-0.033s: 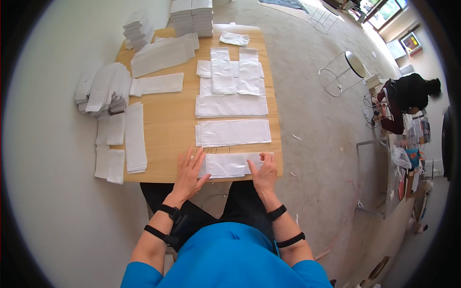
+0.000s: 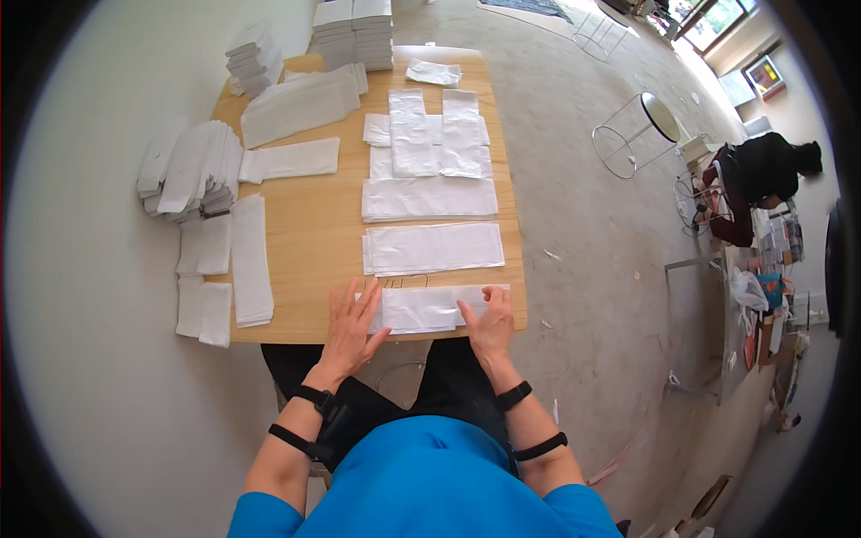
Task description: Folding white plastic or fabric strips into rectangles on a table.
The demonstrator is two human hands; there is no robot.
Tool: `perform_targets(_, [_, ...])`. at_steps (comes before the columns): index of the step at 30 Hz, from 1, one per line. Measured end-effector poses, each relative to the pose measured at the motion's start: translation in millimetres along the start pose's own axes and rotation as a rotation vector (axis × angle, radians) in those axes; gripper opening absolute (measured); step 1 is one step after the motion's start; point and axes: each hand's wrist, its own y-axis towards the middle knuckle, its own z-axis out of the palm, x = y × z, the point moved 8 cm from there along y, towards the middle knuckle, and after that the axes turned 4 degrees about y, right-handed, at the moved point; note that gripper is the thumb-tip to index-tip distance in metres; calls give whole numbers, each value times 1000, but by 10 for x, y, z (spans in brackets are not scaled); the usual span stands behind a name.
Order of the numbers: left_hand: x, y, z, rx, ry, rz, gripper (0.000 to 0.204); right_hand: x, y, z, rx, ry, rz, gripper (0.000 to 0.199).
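The left hand [image 2: 352,325] lies flat, fingers spread, on the white cloth strip [image 2: 430,308]; the right hand [image 2: 490,323] presses its three o'clock end, fingers loosely curled. It looks light and limp, best pinched at the short ends.

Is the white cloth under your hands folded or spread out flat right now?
Folded, apparently: the white cloth lies as a narrow strip, left hand and right hand pressing its ends. Layers can't be made out.

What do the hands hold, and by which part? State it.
Neither hand grips anything. The left hand and right hand press flat on the two ends of a white cloth strip lying on the wooden table.
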Motion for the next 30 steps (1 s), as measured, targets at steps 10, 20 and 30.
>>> perform_targets(10, [-111,-216,75,88,185,140,59,-240,4,31,60,-101,31,48])
perform_targets(20, [-11,-288,29,47,145,99,56,359,-72,66,111,210,-167,28])
perform_targets(30, [-119,-240,-41,-164,-24,11,45,548,-348,859,249,432,-132,13])
